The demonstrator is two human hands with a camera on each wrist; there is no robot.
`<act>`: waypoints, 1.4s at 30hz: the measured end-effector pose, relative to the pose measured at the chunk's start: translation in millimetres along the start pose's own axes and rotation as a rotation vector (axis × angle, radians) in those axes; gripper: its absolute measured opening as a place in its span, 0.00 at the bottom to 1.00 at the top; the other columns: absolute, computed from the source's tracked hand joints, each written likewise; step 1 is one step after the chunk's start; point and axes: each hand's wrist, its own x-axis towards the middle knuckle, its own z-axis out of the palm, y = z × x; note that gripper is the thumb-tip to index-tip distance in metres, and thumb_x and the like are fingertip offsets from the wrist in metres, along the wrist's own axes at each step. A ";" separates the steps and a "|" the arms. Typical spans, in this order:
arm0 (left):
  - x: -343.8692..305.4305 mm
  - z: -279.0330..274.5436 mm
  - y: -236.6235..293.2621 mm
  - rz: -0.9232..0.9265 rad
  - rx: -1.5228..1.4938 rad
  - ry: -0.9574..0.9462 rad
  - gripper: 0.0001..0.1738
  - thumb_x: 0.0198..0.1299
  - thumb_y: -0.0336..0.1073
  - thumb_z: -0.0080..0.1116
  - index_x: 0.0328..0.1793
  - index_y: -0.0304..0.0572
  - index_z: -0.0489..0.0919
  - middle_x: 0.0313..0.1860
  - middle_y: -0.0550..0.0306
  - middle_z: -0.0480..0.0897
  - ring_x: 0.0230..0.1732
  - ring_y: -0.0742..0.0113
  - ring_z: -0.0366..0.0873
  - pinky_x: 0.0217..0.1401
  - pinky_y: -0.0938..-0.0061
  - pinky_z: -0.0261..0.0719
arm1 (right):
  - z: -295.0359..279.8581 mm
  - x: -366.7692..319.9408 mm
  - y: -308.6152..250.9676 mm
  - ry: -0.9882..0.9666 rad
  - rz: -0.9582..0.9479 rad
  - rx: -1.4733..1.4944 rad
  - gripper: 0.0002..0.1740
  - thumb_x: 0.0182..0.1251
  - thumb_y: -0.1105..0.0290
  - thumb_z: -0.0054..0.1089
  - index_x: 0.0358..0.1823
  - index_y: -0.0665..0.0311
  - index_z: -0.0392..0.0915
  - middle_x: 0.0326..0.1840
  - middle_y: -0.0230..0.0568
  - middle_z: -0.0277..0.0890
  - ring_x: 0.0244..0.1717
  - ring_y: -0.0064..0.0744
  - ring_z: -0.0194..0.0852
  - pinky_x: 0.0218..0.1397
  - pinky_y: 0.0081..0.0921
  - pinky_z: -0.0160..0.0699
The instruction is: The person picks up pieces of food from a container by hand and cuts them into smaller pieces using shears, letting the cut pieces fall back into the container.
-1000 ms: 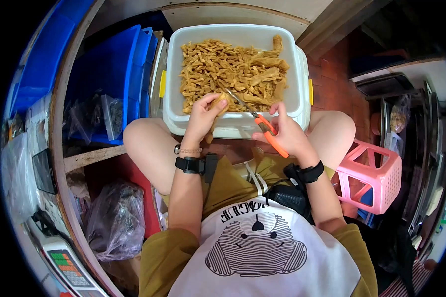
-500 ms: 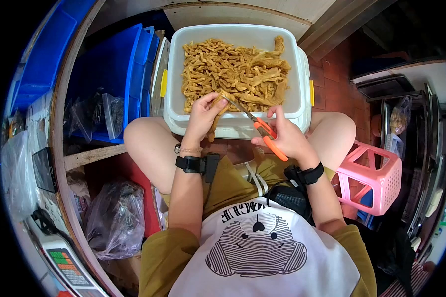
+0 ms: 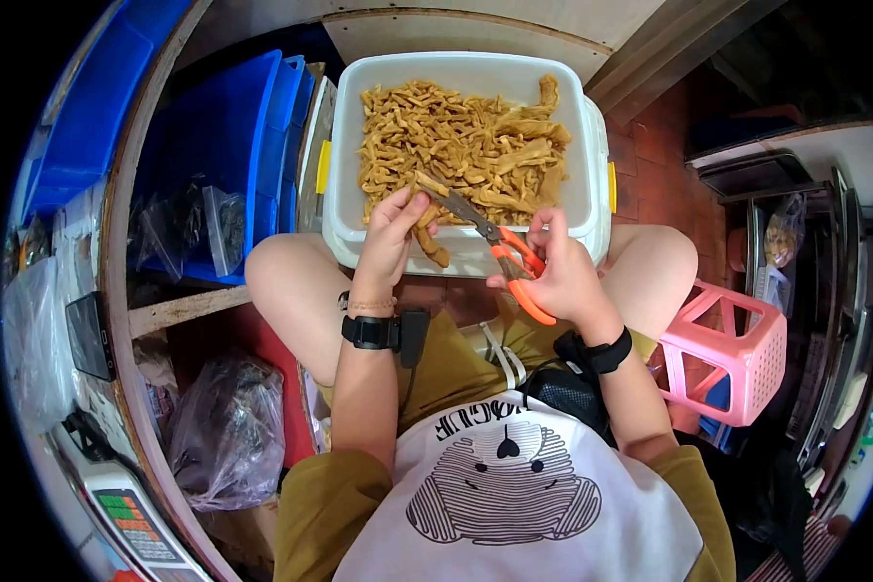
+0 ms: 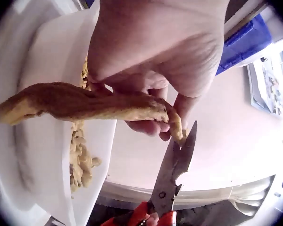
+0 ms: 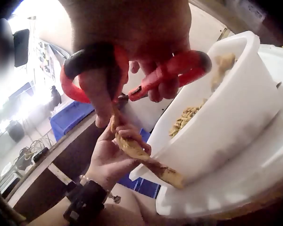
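Note:
My left hand (image 3: 390, 233) pinches a long brown root-like piece (image 4: 94, 106) between thumb and fingers, at the front edge of the white tub (image 3: 592, 145). The piece's thick end hangs free outside the tub. In my right hand (image 3: 565, 276) is a pair of orange-handled scissors (image 4: 167, 183), with thumb and fingers through the loops. The metal blades (image 3: 468, 210) point up and left, meeting the thin end of the piece close to my left fingertips. Many short cut pieces (image 3: 427, 136) lie in the tub, with longer uncut ones (image 3: 529, 155) on its right side.
Blue bins (image 3: 213, 155) stand on the left shelf, over a clear plastic bag (image 3: 228, 427). At lower left are a phone (image 3: 89, 335) and a scale (image 3: 136, 514). A pink stool (image 3: 727, 354) lies tipped beside the right knee.
My left hand has shifted slightly left, and the hanging end of the piece has swung right. The scissors have moved a little left and turned, showing their blades broader.

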 end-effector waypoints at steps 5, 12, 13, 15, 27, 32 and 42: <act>-18.0 8.8 28.9 0.032 0.060 0.115 0.14 0.67 0.40 0.55 0.50 0.37 0.78 0.37 0.65 0.80 0.32 0.82 0.71 0.33 0.85 0.69 | 4.3 -3.0 -3.1 -0.045 -0.062 0.026 0.42 0.39 0.61 0.83 0.45 0.61 0.55 0.19 0.34 0.62 0.20 0.25 0.62 0.25 0.21 0.66; -17.4 44.0 62.5 0.700 1.440 0.331 0.09 0.56 0.37 0.60 0.41 0.44 0.79 0.34 0.60 0.74 0.43 0.62 0.70 0.54 0.65 0.48 | 6.4 -0.3 3.7 -0.052 -0.069 0.085 0.42 0.41 0.62 0.82 0.46 0.61 0.54 0.20 0.35 0.67 0.22 0.26 0.68 0.29 0.21 0.71; -14.7 43.1 59.0 0.718 1.483 0.323 0.09 0.57 0.38 0.59 0.41 0.44 0.79 0.35 0.60 0.73 0.44 0.63 0.70 0.54 0.65 0.49 | 7.9 0.9 6.0 -0.055 -0.073 0.083 0.42 0.41 0.62 0.82 0.46 0.61 0.54 0.20 0.35 0.67 0.22 0.26 0.68 0.29 0.21 0.71; -9.5 36.1 47.3 0.671 1.468 0.292 0.10 0.59 0.39 0.58 0.42 0.42 0.78 0.38 0.58 0.73 0.44 0.62 0.70 0.56 0.65 0.49 | 9.9 1.2 11.0 -0.018 -0.097 0.152 0.41 0.44 0.54 0.79 0.46 0.62 0.55 0.20 0.42 0.72 0.19 0.41 0.72 0.25 0.28 0.69; 10.1 6.1 -8.0 0.226 0.740 0.002 0.13 0.62 0.37 0.59 0.42 0.30 0.78 0.34 0.54 0.76 0.38 0.67 0.74 0.45 0.75 0.71 | 16.2 1.3 19.8 -0.319 0.205 0.215 0.38 0.58 0.60 0.70 0.56 0.63 0.49 0.36 0.41 0.72 0.31 0.27 0.68 0.37 0.26 0.74; 13.0 0.4 -17.9 0.154 0.738 -0.051 0.14 0.63 0.38 0.59 0.43 0.31 0.79 0.35 0.57 0.77 0.39 0.71 0.74 0.45 0.76 0.70 | 25.1 2.1 22.2 -0.331 0.144 0.221 0.46 0.63 0.55 0.65 0.66 0.66 0.39 0.37 0.45 0.70 0.36 0.31 0.68 0.47 0.29 0.71; 14.3 4.4 -6.3 -0.029 0.434 0.038 0.13 0.65 0.38 0.57 0.43 0.33 0.79 0.35 0.67 0.77 0.39 0.80 0.70 0.45 0.80 0.70 | 21.6 3.8 5.8 -0.247 0.250 0.175 0.42 0.55 0.50 0.71 0.51 0.67 0.50 0.30 0.50 0.73 0.30 0.41 0.73 0.40 0.32 0.73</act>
